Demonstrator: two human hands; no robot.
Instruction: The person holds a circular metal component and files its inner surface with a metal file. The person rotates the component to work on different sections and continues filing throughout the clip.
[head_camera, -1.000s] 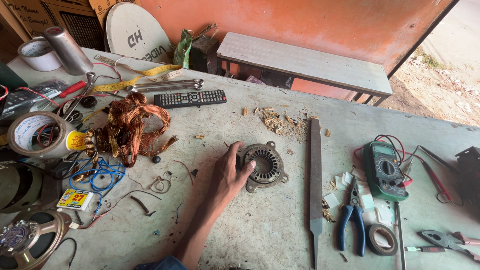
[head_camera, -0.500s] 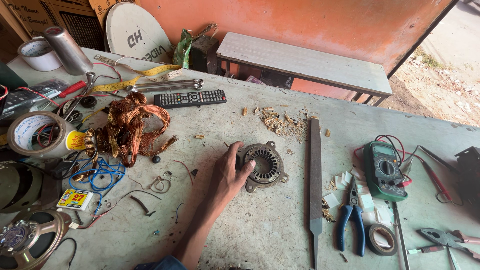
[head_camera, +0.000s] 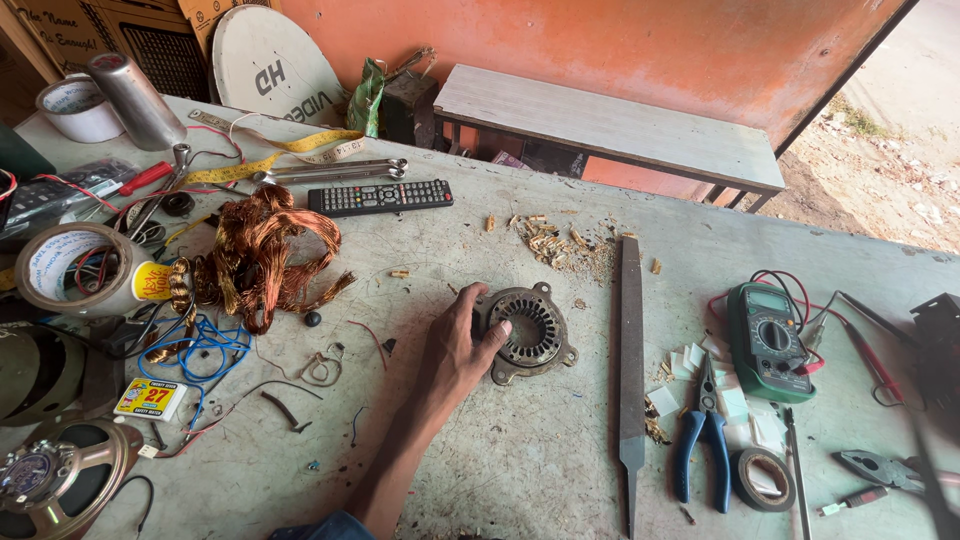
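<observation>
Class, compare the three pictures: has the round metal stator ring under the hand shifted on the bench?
No. The stator ring keeps its place left of the long flat file, with the hand resting on its left edge as before.

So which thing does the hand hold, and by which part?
The hand rests on the motor stator lying on the table, fingers over its left rim; not lifted.

This is an open-air electrical repair workshop: a worn concrete workbench (head_camera: 520, 470) is strewn with a tangle of copper winding wire (head_camera: 262, 255), a bare motor stator (head_camera: 528, 331), a flat file (head_camera: 631, 350), blue-handled pliers (head_camera: 702, 440), a green multimeter (head_camera: 768, 338) and tape rolls, while a dirt yard shows beyond the orange wall (head_camera: 620, 50)
</observation>
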